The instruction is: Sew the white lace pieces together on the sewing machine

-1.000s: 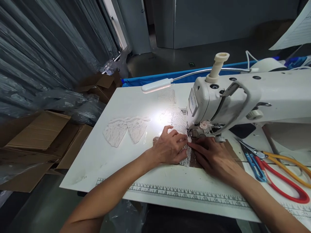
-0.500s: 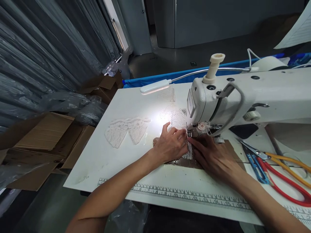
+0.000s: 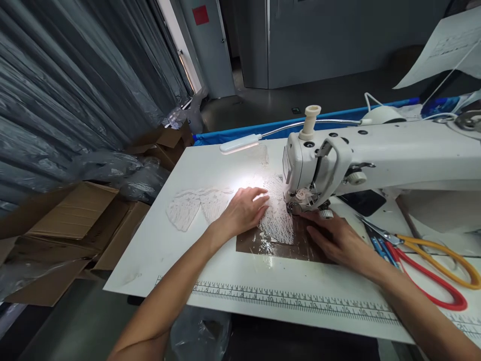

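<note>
A piece of white lace (image 3: 277,223) lies under the needle end of the white sewing machine (image 3: 300,165), on a brown shiny sheet (image 3: 248,243). My left hand (image 3: 244,208) rests at the lace's left edge, fingers apart and slightly bent, with nothing gripped. On the other side, my right hand (image 3: 338,235) lies low beside the presser foot (image 3: 292,206). Its index finger reaches toward the foot and its thumb is apart from it; the other fingers are partly hidden behind the machine head. Two joined scalloped lace pieces (image 3: 184,213) lie flat to the left.
Orange- and red-handled scissors (image 3: 432,250) and a blue-handled tool (image 3: 381,248) lie at the right. A lamp (image 3: 240,144) on a bendable neck lights the table. A printed ruler (image 3: 285,301) runs along the front edge. Open cardboard boxes (image 3: 75,210) stand at left.
My left hand has moved left, away from the presser foot, and its fingers have spread. More of the lace and brown sheet now shows. My right hand stays beside the foot.
</note>
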